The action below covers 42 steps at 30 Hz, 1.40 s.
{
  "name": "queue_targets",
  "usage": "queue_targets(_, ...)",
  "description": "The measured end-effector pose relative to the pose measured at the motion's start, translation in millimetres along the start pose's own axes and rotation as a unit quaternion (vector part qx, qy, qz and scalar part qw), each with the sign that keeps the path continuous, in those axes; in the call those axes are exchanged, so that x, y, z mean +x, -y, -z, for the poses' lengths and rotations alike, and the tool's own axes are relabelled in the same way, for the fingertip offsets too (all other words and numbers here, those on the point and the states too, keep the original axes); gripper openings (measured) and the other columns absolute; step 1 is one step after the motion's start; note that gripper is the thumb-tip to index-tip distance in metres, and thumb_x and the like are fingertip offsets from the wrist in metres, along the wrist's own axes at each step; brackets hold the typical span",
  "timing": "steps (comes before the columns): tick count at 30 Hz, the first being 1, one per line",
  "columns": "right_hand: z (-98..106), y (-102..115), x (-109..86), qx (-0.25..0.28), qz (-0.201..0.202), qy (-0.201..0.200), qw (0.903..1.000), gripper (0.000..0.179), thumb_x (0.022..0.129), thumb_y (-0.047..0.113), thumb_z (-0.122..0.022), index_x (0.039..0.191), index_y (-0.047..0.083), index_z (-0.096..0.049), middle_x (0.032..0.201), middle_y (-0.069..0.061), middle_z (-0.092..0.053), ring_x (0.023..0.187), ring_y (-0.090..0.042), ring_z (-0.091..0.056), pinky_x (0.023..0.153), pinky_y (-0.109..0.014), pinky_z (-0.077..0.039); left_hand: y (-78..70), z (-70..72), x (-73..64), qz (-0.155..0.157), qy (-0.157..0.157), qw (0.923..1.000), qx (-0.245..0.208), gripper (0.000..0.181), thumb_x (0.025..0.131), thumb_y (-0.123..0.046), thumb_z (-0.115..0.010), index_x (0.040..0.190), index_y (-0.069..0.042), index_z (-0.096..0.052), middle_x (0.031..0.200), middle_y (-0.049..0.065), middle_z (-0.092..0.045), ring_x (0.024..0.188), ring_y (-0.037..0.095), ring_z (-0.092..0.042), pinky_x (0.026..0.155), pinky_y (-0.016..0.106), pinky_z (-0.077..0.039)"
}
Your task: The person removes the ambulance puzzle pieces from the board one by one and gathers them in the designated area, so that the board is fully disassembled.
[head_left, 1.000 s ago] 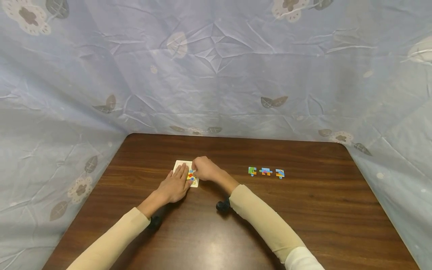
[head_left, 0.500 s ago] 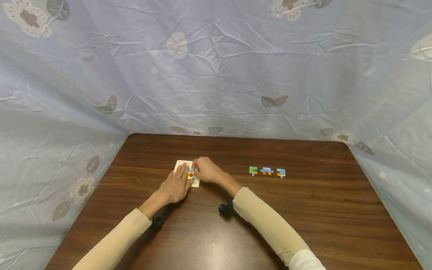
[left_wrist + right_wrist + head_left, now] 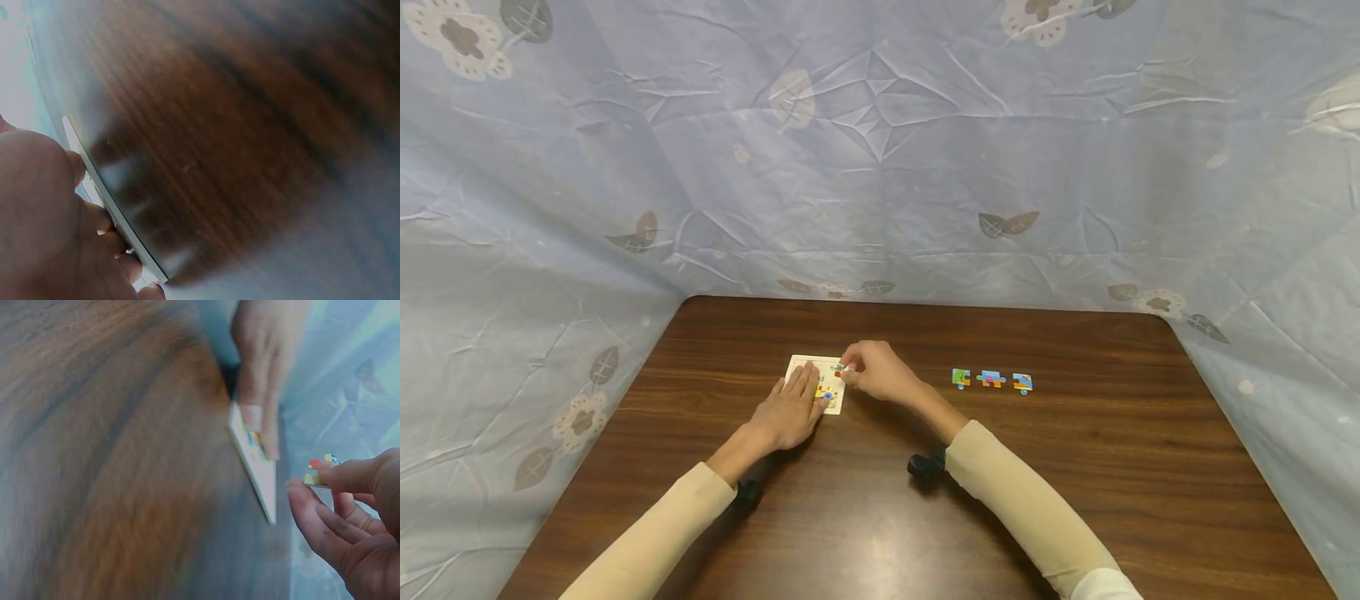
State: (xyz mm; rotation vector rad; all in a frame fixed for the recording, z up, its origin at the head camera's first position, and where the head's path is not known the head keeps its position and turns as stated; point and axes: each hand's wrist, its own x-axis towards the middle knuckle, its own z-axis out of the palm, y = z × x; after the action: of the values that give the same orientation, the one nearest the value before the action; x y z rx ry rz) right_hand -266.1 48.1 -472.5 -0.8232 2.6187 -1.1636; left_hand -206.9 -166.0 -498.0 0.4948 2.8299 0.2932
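A small pale puzzle board [image 3: 822,361] lies on the table, some colourful pieces set in its near part. My left hand [image 3: 787,414] rests flat across the board's left side with straight fingers, hiding part of it. In the left wrist view, the fingertips show along the board's edge [image 3: 119,215]. Between thumb and fingers, my right hand [image 3: 886,373] pinches a small puzzle piece [image 3: 314,467] with red, yellow and blue print. It holds the piece above the board's far right corner; the right wrist view shows it apart from the board.
Three loose puzzle pieces lie in a row on the right: a green one [image 3: 961,378], a blue and orange one [image 3: 991,379] and another [image 3: 1022,382]. The brown wooden table [image 3: 1112,467] ends at a patterned cloth [image 3: 880,208] behind and on both sides.
My right hand has lifted a puzzle piece out of the board and moved slightly up and to the right with it. The left hand has stayed in place on the board.
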Motion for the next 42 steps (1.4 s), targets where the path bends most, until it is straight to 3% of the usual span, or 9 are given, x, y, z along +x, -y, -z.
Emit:
queue_targets(6,31.9,-10.1,-26.1,0.111,-0.034,-0.004,0.9932,0.014,0.096,0.001,-0.073,0.110,0.000,-0.071,0.089,-0.011,-0.073,0.082,-0.031,-0.079,0.073,-0.040,-0.067,-3.2,-0.9,0.7,-0.006,0.011,0.9999,0.003,0.071,0.116,-0.041,-0.030,0.166,0.005,-0.010,0.176,0.024,-0.004,0.165,0.043,-0.007,0.132,0.065,-0.014)
queue_targets(11,61.4,-20.6,-51.4,0.136,-0.047,-0.048,0.9885,0.019,0.093,0.006,-0.079,0.111,0.003,-0.072,0.093,-0.012,-0.078,0.087,-0.038,-0.079,0.079,-0.053,-0.066,-5.4,0.2,1.5,-0.009,0.016,0.9998,-0.001,0.071,0.116,-0.041,-0.029,0.166,0.005,-0.008,0.176,0.024,-0.002,0.165,0.042,-0.005,0.133,0.064,-0.013)
queue_targets(16,84.6,-33.4,-73.8,0.112,-0.044,-0.094,0.9883,0.014,0.092,0.014,-0.082,0.106,0.010,-0.079,0.092,-0.007,-0.082,0.084,-0.038,-0.079,0.070,-0.045,-0.066,-2.1,1.8,-0.1,-0.002,0.013,0.9999,0.003,0.071,0.116,-0.040,-0.030,0.166,0.004,-0.009,0.177,0.023,-0.003,0.166,0.042,-0.006,0.133,0.064,-0.013)
queue_targets(22,107.8,-49.8,-108.3,0.099,-0.069,-0.105,0.9870,0.022,0.094,0.020,-0.080,0.115,0.013,-0.081,0.096,-0.008,-0.083,0.085,-0.036,-0.079,0.055,-0.029,-0.055,1.3,1.1,-1.9,-0.006,0.013,0.9999,-0.002,0.071,0.116,-0.040,-0.030,0.166,0.006,-0.010,0.176,0.024,-0.003,0.165,0.043,-0.006,0.132,0.065,-0.013)
queue_targets(30,125.1,-74.4,-150.0,0.104,-0.090,-0.119,0.9833,0.026,0.096,0.015,-0.078,0.120,0.005,-0.079,0.101,-0.015,-0.082,0.090,-0.038,-0.079,0.081,-0.047,-0.066,2.6,1.6,-1.5,-0.005,0.016,0.9999,0.000,0.071,0.116,-0.040,-0.030,0.166,0.005,-0.010,0.176,0.023,-0.003,0.165,0.042,-0.008,0.132,0.064,-0.015)
queue_targets(42,150.8,-98.6,-207.0,0.085,-0.168,-0.149,0.9708,0.028,0.095,0.022,-0.080,0.115,0.003,-0.079,0.102,-0.017,-0.082,0.088,-0.024,-0.081,0.077,-0.036,-0.067,-0.1,3.4,-0.1,-0.006,0.019,0.9998,0.010,0.071,0.116,-0.041,-0.029,0.166,0.005,-0.009,0.177,0.023,-0.003,0.165,0.042,-0.008,0.133,0.063,-0.015)
